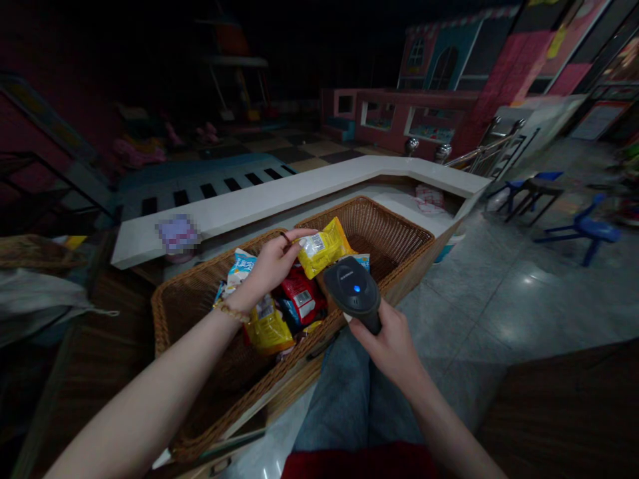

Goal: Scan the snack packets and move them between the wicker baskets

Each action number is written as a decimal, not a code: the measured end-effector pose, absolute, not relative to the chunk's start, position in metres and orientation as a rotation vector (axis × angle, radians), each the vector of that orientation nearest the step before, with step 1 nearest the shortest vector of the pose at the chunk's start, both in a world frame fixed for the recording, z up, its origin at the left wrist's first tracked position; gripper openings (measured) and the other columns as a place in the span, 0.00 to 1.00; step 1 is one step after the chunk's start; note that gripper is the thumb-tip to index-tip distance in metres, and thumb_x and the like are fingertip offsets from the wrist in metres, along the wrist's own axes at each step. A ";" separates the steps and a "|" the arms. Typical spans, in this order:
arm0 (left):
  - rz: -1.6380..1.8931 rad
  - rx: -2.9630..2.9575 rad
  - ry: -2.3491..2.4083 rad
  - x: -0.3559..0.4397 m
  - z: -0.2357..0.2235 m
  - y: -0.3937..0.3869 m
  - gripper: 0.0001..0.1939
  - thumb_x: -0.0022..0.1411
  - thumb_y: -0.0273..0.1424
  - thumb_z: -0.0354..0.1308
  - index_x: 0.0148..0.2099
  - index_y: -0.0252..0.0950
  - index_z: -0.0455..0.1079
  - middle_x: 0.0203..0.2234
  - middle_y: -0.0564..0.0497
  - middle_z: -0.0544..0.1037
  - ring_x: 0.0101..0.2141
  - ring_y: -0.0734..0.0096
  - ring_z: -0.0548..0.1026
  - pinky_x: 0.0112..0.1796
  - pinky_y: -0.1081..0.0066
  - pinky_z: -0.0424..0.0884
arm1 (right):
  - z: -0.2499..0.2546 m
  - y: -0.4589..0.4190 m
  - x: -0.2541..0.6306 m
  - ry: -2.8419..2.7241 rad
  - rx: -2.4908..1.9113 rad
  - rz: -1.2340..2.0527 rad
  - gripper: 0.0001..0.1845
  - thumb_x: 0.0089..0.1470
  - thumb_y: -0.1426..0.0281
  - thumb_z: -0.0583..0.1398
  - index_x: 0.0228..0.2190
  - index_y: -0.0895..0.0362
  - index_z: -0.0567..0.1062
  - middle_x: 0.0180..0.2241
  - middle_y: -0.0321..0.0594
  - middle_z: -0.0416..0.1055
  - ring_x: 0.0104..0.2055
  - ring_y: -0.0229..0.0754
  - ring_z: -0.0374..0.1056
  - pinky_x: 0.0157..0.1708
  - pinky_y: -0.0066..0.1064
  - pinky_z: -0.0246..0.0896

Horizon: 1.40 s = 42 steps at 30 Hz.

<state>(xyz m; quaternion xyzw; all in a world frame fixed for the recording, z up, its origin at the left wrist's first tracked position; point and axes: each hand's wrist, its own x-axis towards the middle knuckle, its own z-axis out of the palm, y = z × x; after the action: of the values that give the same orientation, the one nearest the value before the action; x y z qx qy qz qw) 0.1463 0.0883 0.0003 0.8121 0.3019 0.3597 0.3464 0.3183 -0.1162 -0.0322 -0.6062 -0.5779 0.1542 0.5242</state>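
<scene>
My left hand (272,263) reaches over a woven wicker basket (384,229) and pinches the edge of a yellow snack packet (322,247), which it holds up above the others. My right hand (387,349) is wrapped around the handle of a black handheld barcode scanner (355,293), whose blue light is lit and whose head faces the yellow packet. Below them in the basket lie a red snack packet (299,296), a lower yellow packet (267,327) and a blue-and-white packet (239,269), partly hidden by my left hand.
A white L-shaped counter (279,196) runs behind the basket, with a blurred object (178,234) on it. Grey cloth (34,299) lies on a wooden surface at left. Blue child chairs (582,227) stand on the tiled floor at right. My jeans-clad legs (349,399) are below.
</scene>
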 end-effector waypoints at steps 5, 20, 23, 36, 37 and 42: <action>0.932 2.181 0.797 0.147 0.001 0.089 0.20 0.69 0.36 0.51 0.56 0.35 0.77 0.52 0.44 0.81 0.51 0.58 0.78 0.55 0.61 0.71 | -0.032 -0.115 0.319 -1.380 -1.447 0.365 0.04 0.55 0.68 0.59 0.33 0.54 0.73 0.28 0.38 0.77 0.30 0.44 0.74 0.31 0.30 0.67; 1.024 1.843 0.955 0.131 0.042 0.082 0.25 0.63 0.44 0.60 0.57 0.35 0.74 0.33 0.48 0.82 0.31 0.67 0.78 0.33 0.70 0.75 | -0.037 -0.120 0.333 -1.340 -1.495 0.235 0.06 0.55 0.66 0.60 0.34 0.54 0.74 0.29 0.39 0.79 0.30 0.46 0.75 0.33 0.31 0.69; 0.998 1.793 1.088 0.115 0.059 0.092 0.22 0.62 0.46 0.61 0.49 0.34 0.76 0.32 0.47 0.82 0.31 0.65 0.79 0.33 0.68 0.76 | -0.038 -0.123 0.342 -1.300 -1.541 0.214 0.06 0.55 0.64 0.60 0.33 0.54 0.74 0.29 0.39 0.79 0.30 0.46 0.75 0.32 0.32 0.68; 0.461 2.365 0.910 0.156 0.062 0.133 0.21 0.63 0.42 0.58 0.52 0.35 0.75 0.42 0.45 0.83 0.41 0.63 0.80 0.47 0.63 0.74 | -0.043 -0.126 0.371 -1.154 -1.622 0.211 0.11 0.54 0.59 0.62 0.27 0.53 0.73 0.23 0.37 0.75 0.24 0.45 0.71 0.27 0.32 0.63; 0.405 2.429 0.858 0.167 0.058 0.135 0.21 0.64 0.42 0.57 0.53 0.35 0.75 0.44 0.45 0.83 0.43 0.63 0.80 0.49 0.64 0.73 | -0.045 -0.126 0.374 -1.142 -1.629 0.214 0.12 0.54 0.59 0.62 0.27 0.53 0.73 0.23 0.37 0.75 0.25 0.45 0.71 0.27 0.32 0.63; -0.034 2.757 0.739 0.224 0.028 0.148 0.23 0.67 0.38 0.55 0.61 0.38 0.73 0.54 0.48 0.80 0.52 0.63 0.78 0.55 0.69 0.68 | -0.053 -0.124 0.386 -1.085 -1.671 0.219 0.12 0.54 0.58 0.62 0.27 0.54 0.73 0.23 0.37 0.75 0.26 0.45 0.71 0.28 0.33 0.64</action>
<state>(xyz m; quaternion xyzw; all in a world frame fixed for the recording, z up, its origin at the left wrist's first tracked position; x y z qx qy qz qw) 0.2244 0.1485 0.0279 0.9559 0.2561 -0.0119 0.1432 0.3863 -0.1240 -0.0529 -0.7025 -0.4561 0.0921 0.5385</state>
